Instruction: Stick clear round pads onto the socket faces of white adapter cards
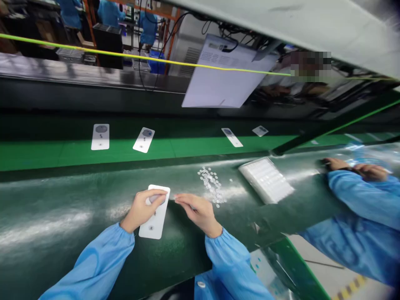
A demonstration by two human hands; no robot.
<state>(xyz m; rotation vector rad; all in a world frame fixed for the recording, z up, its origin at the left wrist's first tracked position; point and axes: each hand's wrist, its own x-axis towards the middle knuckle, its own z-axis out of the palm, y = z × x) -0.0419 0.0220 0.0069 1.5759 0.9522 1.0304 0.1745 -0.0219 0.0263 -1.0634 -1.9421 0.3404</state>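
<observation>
A white rounded panel (pixel 155 231) with a grey oval near its top lies tilted on the dark green bench. Over its upper part is my left hand (pixel 144 208), thumb and fingertips closed together at the panel's right edge and hiding part of the oval. My right hand (pixel 198 210) is just right of the panel, thumb and forefinger pinched on a small pale piece (pixel 173 197), too small to make out fully. A scattered pile of small whitish discs (pixel 211 180) lies on the bench beyond my right hand.
A plastic-wrapped white pack (pixel 265 180) stands right of the discs. Several similar panels (pixel 100 136) lie on the bright green strip behind. A co-worker's blue sleeve (pixel 359 187) reaches in at right. A monitor's back (pixel 221 75) and a yellow-green cord (pixel 156 58) are ahead.
</observation>
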